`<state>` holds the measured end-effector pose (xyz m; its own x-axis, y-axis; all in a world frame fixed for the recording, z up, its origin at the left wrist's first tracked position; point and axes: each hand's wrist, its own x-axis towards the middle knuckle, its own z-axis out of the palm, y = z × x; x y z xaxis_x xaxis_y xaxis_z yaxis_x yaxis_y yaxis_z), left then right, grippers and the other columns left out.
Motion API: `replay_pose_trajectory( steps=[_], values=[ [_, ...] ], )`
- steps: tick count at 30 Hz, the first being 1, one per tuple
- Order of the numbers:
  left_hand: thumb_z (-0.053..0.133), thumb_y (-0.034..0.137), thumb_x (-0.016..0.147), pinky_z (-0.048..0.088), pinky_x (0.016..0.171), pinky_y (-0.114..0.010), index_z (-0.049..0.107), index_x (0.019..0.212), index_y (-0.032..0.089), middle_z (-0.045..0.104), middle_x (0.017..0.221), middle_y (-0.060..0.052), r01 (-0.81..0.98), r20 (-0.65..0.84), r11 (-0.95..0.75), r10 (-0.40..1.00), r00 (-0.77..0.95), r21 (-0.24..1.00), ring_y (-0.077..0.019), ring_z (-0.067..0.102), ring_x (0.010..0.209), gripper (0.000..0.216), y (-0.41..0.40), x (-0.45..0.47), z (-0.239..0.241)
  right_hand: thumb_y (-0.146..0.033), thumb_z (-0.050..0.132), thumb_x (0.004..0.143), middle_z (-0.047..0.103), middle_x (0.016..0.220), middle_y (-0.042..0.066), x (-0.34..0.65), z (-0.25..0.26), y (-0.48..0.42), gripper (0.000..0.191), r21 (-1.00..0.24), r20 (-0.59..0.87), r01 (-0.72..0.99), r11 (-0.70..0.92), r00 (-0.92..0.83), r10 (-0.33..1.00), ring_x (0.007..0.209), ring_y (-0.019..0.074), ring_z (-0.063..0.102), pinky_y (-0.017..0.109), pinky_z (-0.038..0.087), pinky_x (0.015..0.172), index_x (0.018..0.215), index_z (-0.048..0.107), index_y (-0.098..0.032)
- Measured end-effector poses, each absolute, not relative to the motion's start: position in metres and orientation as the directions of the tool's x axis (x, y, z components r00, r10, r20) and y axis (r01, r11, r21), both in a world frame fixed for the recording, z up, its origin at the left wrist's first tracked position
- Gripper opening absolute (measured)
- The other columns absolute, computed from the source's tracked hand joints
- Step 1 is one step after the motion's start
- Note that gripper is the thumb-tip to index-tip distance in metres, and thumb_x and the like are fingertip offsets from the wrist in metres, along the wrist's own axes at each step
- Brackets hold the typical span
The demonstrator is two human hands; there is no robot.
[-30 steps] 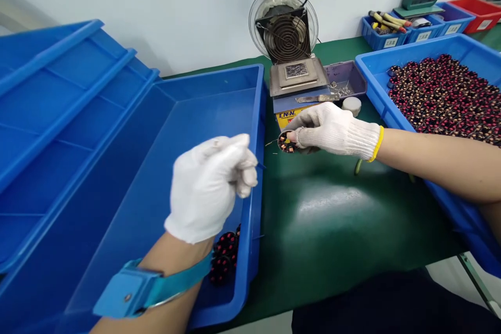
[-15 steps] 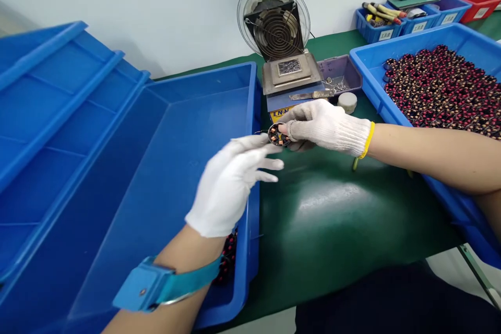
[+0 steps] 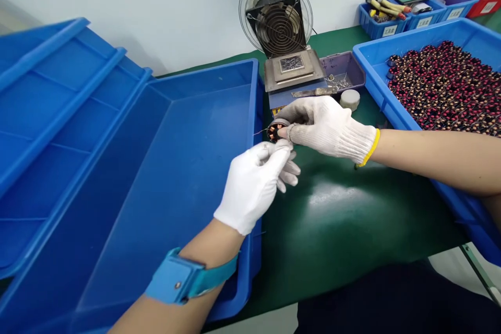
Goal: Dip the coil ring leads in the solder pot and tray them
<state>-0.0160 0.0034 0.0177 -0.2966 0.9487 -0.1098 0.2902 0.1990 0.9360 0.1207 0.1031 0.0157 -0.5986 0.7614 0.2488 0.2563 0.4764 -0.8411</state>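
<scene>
My right hand [image 3: 326,128], in a whitish knit glove with a yellow cuff, grips a small round motor stator [image 3: 275,131] with copper windings between thumb and fingers. A thin wire sticks out from the stator's left side. Just below it, my left hand [image 3: 252,182], in a smooth white glove, has its thumb and forefinger pinched together at the stator's lower edge. Whatever lies in that pinch is hidden. The other left fingers are loosely curled beneath. Both hands are above the green table, near the right rim of the large blue tray [image 3: 253,115].
Behind the hands stands a metal solder pot [image 3: 291,65] before a fan [image 3: 281,30]. A scraper [image 3: 313,92], a white round jar [image 3: 349,99] and a purple bin [image 3: 346,65] are beside it. On the right, a blue tray [image 3: 370,70] holds many stators. Stacked blue trays [image 3: 70,115] lean at left.
My left hand has moved right and closed from loosely spread fingers into a pinch under the stator. The stator has tilted in my right hand. The view has shifted slightly.
</scene>
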Motion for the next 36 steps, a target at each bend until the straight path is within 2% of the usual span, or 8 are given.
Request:
replay_pose_trajectory(
  steps=[4, 6, 9, 12, 18, 22, 26, 36],
  values=[
    [0.066, 0.022, 0.078, 0.041, 0.037, -0.023, 0.064, 0.072, 0.016, 0.063, 0.055, 0.001, 0.274, 0.169, -0.042, 0.871, -0.462, 0.961, -0.0119, 0.056, 0.041, 0.009, 0.001, -0.023, 0.022, -0.029, 0.065, 0.083, 0.071, 0.092, 0.002, 0.123, 0.021, 0.099, 0.023, -0.804, 0.285, 0.281, 0.524, -0.592, 0.754, 0.087, 0.0141, 0.066, 0.025, 0.053, 0.081, 0.1, 0.072, -0.015],
    [0.064, 0.029, 0.081, 0.04, 0.035, -0.025, 0.064, 0.068, 0.018, 0.061, 0.052, 0.002, 0.278, 0.282, -0.15, 0.795, -0.537, 0.949, -0.0125, 0.054, 0.039, 0.017, 0.001, -0.03, 0.025, -0.029, 0.065, 0.083, 0.072, 0.092, 0.001, 0.123, 0.022, 0.097, 0.022, -0.801, 0.299, 0.271, 0.534, -0.591, 0.749, 0.085, 0.0141, 0.067, 0.024, 0.054, 0.079, 0.099, 0.072, -0.016],
    [0.057, 0.046, 0.087, 0.038, 0.034, -0.024, 0.063, 0.069, 0.017, 0.062, 0.052, 0.0, 0.348, 0.242, -0.064, 0.832, -0.499, 0.935, -0.0129, 0.055, 0.04, 0.035, 0.003, -0.031, 0.024, -0.027, 0.065, 0.082, 0.072, 0.095, 0.001, 0.124, 0.021, 0.094, 0.022, -0.787, 0.336, 0.25, 0.564, -0.593, 0.732, 0.088, 0.0142, 0.067, 0.023, 0.054, 0.079, 0.1, 0.072, -0.017],
    [0.059, 0.037, 0.087, 0.041, 0.039, -0.022, 0.059, 0.065, 0.018, 0.06, 0.051, 0.001, 0.465, 0.136, 0.06, 0.917, -0.375, 0.883, -0.0113, 0.057, 0.042, 0.029, 0.001, -0.02, 0.021, -0.026, 0.066, 0.082, 0.072, 0.099, 0.0, 0.124, 0.019, 0.093, 0.023, -0.754, 0.364, 0.276, 0.596, -0.58, 0.729, 0.094, 0.0149, 0.067, 0.024, 0.053, 0.084, 0.103, 0.071, -0.019],
    [0.059, 0.023, 0.082, 0.045, 0.043, -0.026, 0.063, 0.072, 0.018, 0.062, 0.058, 0.002, 0.401, 0.312, -0.167, 0.892, -0.328, 0.901, -0.0131, 0.057, 0.046, 0.012, -0.012, -0.021, 0.023, -0.028, 0.063, 0.084, 0.071, 0.1, 0.0, 0.128, 0.018, 0.104, 0.026, -0.724, 0.418, 0.28, 0.631, -0.549, 0.723, 0.093, 0.0136, 0.066, 0.023, 0.053, 0.083, 0.107, 0.07, -0.019],
    [0.058, 0.043, 0.086, 0.047, 0.05, -0.029, 0.063, 0.075, 0.019, 0.064, 0.06, 0.0, 0.49, 0.094, 0.02, 0.974, -0.208, 0.872, -0.0156, 0.06, 0.05, 0.027, -0.002, -0.03, 0.015, -0.026, 0.059, 0.087, 0.069, 0.107, -0.001, 0.128, 0.027, 0.132, 0.03, -0.61, 0.468, 0.376, 0.697, -0.539, 0.7, 0.101, 0.0146, 0.064, 0.026, 0.051, 0.091, 0.115, 0.066, -0.02],
    [0.055, 0.055, 0.085, 0.046, 0.063, -0.032, 0.068, 0.079, 0.022, 0.07, 0.073, -0.001, 0.786, -0.182, 0.037, 0.978, 0.097, 0.617, -0.02, 0.064, 0.068, 0.036, 0.008, -0.025, 0.006, -0.029, 0.055, 0.089, 0.065, 0.117, 0.002, 0.12, 0.053, 0.176, 0.03, -0.346, 0.458, 0.623, 0.701, -0.54, 0.706, 0.113, 0.0234, 0.059, 0.036, 0.049, 0.095, 0.117, 0.064, -0.023],
    [0.048, 0.058, 0.087, 0.047, 0.075, -0.031, 0.07, 0.098, 0.025, 0.074, 0.096, 0.0, 0.797, -0.271, -0.016, 0.936, 0.224, 0.604, -0.0208, 0.067, 0.085, 0.041, 0.008, -0.027, 0.001, -0.016, 0.052, 0.086, 0.06, 0.126, 0.017, 0.072, 0.088, 0.229, 0.04, 0.115, 0.238, 0.844, 0.524, -0.536, 0.81, 0.116, 0.0341, 0.056, 0.051, 0.048, 0.092, 0.125, 0.059, -0.012]
  ],
)
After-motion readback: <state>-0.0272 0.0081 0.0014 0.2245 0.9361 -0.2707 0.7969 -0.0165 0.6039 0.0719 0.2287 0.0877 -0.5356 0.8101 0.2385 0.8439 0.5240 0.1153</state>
